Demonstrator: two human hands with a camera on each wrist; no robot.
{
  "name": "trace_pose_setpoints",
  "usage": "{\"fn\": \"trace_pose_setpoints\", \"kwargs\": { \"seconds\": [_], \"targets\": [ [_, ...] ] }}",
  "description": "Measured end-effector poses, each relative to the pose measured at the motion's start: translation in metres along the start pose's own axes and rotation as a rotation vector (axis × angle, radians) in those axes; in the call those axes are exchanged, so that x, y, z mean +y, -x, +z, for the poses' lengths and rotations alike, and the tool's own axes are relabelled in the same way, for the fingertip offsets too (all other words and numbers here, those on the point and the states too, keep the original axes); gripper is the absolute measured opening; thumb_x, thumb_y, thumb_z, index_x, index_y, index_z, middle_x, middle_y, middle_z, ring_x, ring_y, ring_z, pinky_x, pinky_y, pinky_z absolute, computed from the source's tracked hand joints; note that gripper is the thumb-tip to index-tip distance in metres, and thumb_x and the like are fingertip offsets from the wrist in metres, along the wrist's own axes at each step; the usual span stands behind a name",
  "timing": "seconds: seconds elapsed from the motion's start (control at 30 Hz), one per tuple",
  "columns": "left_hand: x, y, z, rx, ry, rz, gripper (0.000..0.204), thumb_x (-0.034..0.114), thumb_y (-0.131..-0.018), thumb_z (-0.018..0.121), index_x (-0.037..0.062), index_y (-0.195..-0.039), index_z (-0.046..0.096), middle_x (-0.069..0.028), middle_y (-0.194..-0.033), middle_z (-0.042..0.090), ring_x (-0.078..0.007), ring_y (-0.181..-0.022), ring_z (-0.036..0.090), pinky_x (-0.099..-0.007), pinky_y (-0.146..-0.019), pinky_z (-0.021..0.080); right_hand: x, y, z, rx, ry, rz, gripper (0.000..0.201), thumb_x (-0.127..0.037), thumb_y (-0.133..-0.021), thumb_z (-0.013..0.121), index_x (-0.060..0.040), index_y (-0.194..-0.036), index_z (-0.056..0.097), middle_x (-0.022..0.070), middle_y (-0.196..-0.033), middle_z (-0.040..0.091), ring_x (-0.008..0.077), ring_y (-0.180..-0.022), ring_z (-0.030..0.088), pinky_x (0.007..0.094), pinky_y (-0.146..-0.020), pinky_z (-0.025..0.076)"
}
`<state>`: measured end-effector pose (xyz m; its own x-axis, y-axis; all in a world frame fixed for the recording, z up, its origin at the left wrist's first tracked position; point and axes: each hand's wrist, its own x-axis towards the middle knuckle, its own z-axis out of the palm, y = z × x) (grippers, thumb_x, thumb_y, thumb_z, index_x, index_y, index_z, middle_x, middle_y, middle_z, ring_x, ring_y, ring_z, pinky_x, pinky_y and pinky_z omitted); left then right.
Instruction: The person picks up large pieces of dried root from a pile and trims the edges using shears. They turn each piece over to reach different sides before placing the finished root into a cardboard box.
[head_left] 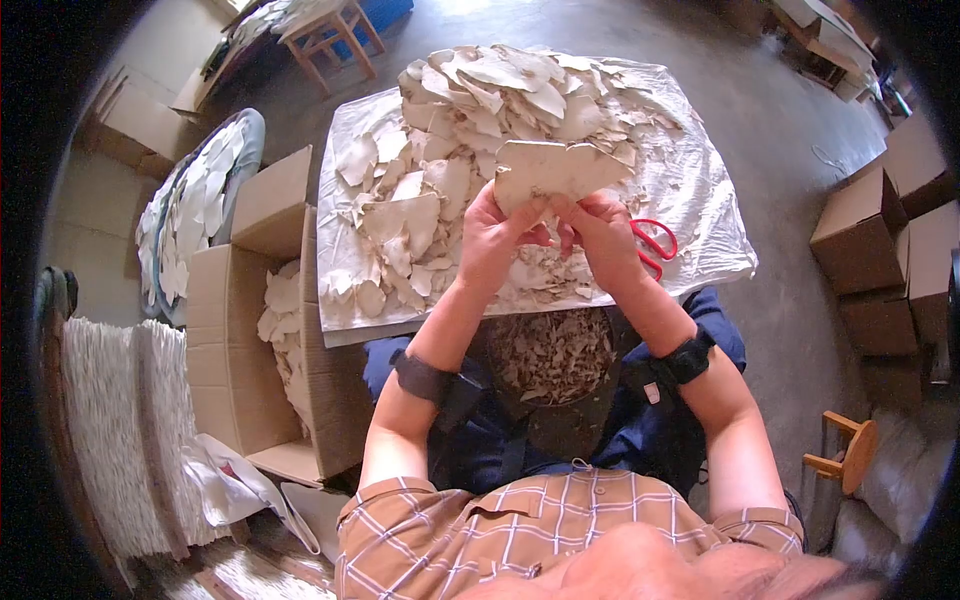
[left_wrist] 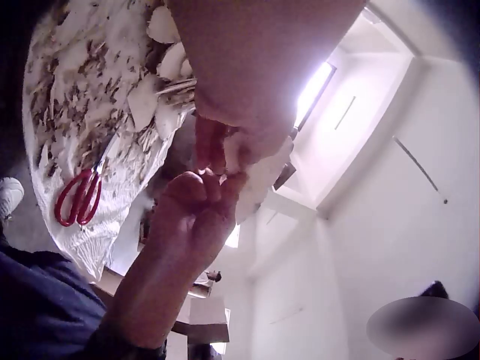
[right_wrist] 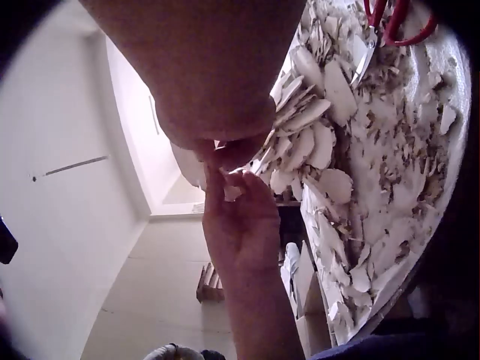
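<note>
A flat, pale, thin slice with a browned edge is held up over the table, broad face toward the head camera. My left hand pinches its lower left edge between thumb and fingers. At the lower right, my right hand grips the same slice, the two thumbs close together. Both wrist views show the fingers curled in at its edge, partly hidden behind the hands. Red-handled scissors lie on the white cloth beside the right hand. Behind the held slice rises a heap of similar slices.
Small brown scraps litter the cloth. Between the knees, below the table edge, stands a round container of trimmings. An open cardboard box with slices is at the left, a round tray of slices beyond it. Cartons stack at the right.
</note>
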<state>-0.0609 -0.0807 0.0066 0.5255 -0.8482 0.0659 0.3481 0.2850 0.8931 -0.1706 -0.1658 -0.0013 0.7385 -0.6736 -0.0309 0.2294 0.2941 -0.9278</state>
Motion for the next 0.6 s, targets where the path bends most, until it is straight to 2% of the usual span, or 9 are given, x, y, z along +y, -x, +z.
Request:
{"fn": "trace_pose_setpoints", "kwargs": {
  "seconds": [0.13, 0.2, 0.23, 0.3, 0.37, 0.6],
  "targets": [
    [-0.002, 0.001, -0.005, -0.011, -0.045, -0.013, 0.018, 0.01, -0.078, 0.061, 0.0015, -0.092, 0.051, -0.0045, -0.079, 0.059, -0.0092, -0.059, 0.056, -0.0214, -0.048, 0.049, -0.001, 0.003, 0.006, -0.016, 0.007, -0.032, 0.017, -0.018, -0.081, 0.059, -0.0033, -0.09, 0.059, -0.0021, -0.065, 0.055, 0.0024, -0.048, 0.044, 0.0172, -0.041, 0.034],
    [-0.004, 0.002, -0.002, 0.044, -0.014, 0.029, 0.02, 0.013, -0.079, 0.061, 0.0027, -0.092, 0.052, -0.0042, -0.075, 0.058, -0.0102, -0.053, 0.055, -0.0266, -0.046, 0.052, 0.0, 0.005, 0.008, -0.012, 0.031, -0.062, 0.018, -0.018, -0.081, 0.059, -0.003, -0.091, 0.059, -0.0023, -0.064, 0.055, 0.0021, -0.047, 0.044, 0.017, -0.041, 0.034],
    [-0.004, 0.003, -0.001, 0.043, -0.013, 0.027, 0.02, 0.013, -0.079, 0.061, 0.0027, -0.092, 0.052, -0.0042, -0.075, 0.058, -0.0102, -0.053, 0.055, -0.0266, -0.046, 0.052, 0.001, 0.005, 0.009, -0.016, 0.049, -0.066, 0.019, -0.019, -0.081, 0.059, -0.0026, -0.091, 0.059, -0.0024, -0.064, 0.055, 0.0019, -0.047, 0.044, 0.0171, -0.041, 0.034],
    [-0.003, 0.004, 0.002, 0.101, -0.017, 0.019, 0.017, 0.01, -0.078, 0.06, 0.0014, -0.09, 0.05, -0.0041, -0.079, 0.058, -0.0086, -0.057, 0.056, -0.0196, -0.043, 0.047, 0.004, 0.006, 0.008, -0.019, 0.067, -0.074, 0.02, -0.019, -0.081, 0.059, -0.0022, -0.092, 0.059, -0.0026, -0.065, 0.055, 0.0018, -0.047, 0.044, 0.0171, -0.04, 0.034],
    [-0.009, 0.002, 0.001, 0.121, -0.014, 0.016, 0.019, 0.009, -0.077, 0.06, 0.0011, -0.091, 0.049, -0.0047, -0.079, 0.058, -0.0086, -0.056, 0.055, -0.0197, -0.042, 0.047, 0.007, 0.006, 0.007, 0.024, 0.169, -0.077, 0.02, -0.019, -0.081, 0.059, -0.0019, -0.092, 0.058, -0.0026, -0.064, 0.055, 0.0014, -0.046, 0.043, 0.0172, -0.039, 0.033],
    [-0.011, 0.001, -0.004, 0.14, -0.045, 0.004, 0.028, 0.009, -0.077, 0.059, 0.0011, -0.1, 0.044, -0.0065, -0.082, 0.058, -0.0096, -0.057, 0.055, -0.0222, -0.043, 0.048, 0.008, 0.006, 0.014, 0.01, 0.094, -0.14, 0.018, -0.019, -0.082, 0.058, -0.0014, -0.087, 0.058, -0.0016, -0.061, 0.054, 0.0023, -0.046, 0.045, 0.0182, -0.038, 0.034]
  ]
}}
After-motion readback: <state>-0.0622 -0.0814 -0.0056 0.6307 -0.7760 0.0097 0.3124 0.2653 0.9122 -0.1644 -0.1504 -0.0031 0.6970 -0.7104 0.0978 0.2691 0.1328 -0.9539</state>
